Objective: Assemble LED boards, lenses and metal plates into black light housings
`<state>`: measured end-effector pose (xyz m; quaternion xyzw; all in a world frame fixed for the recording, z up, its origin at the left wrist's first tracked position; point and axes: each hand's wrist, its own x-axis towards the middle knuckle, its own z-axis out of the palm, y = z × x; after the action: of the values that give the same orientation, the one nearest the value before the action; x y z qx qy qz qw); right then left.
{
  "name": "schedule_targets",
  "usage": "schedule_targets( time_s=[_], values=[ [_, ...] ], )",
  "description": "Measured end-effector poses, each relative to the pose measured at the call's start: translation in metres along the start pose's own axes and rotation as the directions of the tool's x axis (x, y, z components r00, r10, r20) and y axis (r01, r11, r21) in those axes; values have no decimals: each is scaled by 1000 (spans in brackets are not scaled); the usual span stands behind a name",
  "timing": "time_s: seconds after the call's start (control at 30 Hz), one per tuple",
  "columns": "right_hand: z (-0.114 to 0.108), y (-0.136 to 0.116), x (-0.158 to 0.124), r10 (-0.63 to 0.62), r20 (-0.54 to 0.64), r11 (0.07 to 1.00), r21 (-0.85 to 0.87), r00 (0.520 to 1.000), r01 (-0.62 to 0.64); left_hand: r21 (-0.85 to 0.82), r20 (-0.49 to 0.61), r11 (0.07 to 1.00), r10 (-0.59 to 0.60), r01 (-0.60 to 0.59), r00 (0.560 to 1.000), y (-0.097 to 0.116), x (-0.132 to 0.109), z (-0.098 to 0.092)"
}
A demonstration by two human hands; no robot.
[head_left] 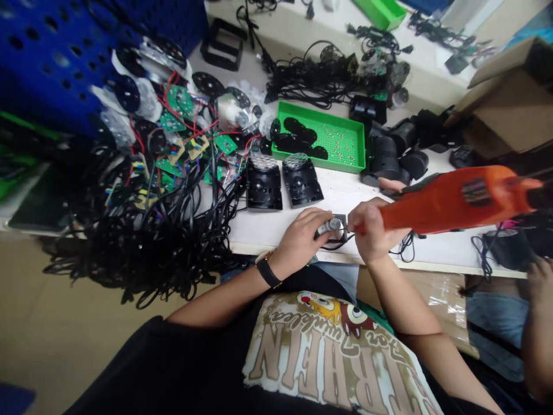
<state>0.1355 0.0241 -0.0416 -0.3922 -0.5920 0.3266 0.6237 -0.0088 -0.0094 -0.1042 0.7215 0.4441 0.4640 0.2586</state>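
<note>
My right hand (374, 230) is wrapped round a long orange power tool (458, 202), its body stretching off to the right and its narrow end pointing left. Just past that end, a small dark square housing (341, 221) lies at the table's front edge. My left hand (305, 239) bends over this housing, fingers closed on a small grey cylindrical part (329, 225). A black cable (339, 245) curves below it. My fingers hide much of the housing, and the tool's exact contact point is unclear.
Two black speaker-like housings (263, 187) stand behind my left hand. Beyond is a green tray (363, 147) with black discs and tiny metal pieces. Wired circuit boards and tangled cables (173, 242) crowd the left. Black parts (389, 155) and a cardboard box (510, 104) lie right; another person's arm (540, 323) shows.
</note>
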Motion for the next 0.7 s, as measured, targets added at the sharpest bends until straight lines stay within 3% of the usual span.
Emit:
schedule_targets(
  time_s=[0.13, 0.47, 0.7],
  values=[
    [3, -9, 5, -122, -184, 983, 114, 975, 144, 10, -25, 1000, 27, -27, 999, -1, -1, 1],
    [3, 5, 1, -122, -114, 981, 138, 986, 138, 25, -8, 1000, 5, -5, 1000, 2, 1, -2],
    [-2, 7, -1, -31, -28, 999, 27, 999, 32, 12, -8, 1000, -8, 8, 1000, 4, 1, -2]
  ],
)
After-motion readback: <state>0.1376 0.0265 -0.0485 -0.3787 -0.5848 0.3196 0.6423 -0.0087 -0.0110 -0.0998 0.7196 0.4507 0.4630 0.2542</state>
